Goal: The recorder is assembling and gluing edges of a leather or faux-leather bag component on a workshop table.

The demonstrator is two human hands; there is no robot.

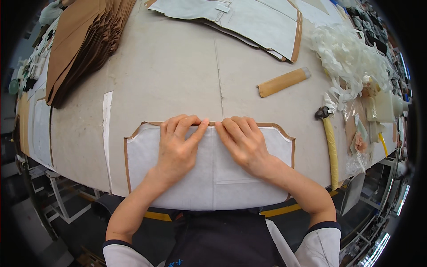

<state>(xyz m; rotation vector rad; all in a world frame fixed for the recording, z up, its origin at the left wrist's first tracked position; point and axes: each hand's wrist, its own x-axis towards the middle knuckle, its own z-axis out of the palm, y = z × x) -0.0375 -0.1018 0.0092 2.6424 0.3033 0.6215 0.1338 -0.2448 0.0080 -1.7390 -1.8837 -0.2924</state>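
A white-backed panel (242, 196) with brown edges lies at the front of the worktable, its near end reaching the table edge. My left hand (178, 142) is closed at the middle of the panel's far edge, thumb and fingers pinching the narrow brown border (153, 123). Just to its right, my right hand (243, 144) pinches the same border, fingers bent over it. The two thumbs are close together, near the panel's centre seam. My fingers partly cover the border there.
Brown pieces are stacked (78, 42) at the far left, and white-backed panels (262, 26) lie at the far side. Right of centre rests a brown rolled piece (282, 83). A hammer (330, 151) with a yellow-wrapped handle lies right, beside tangled white strips (351, 53) and a translucent bottle (386, 107).
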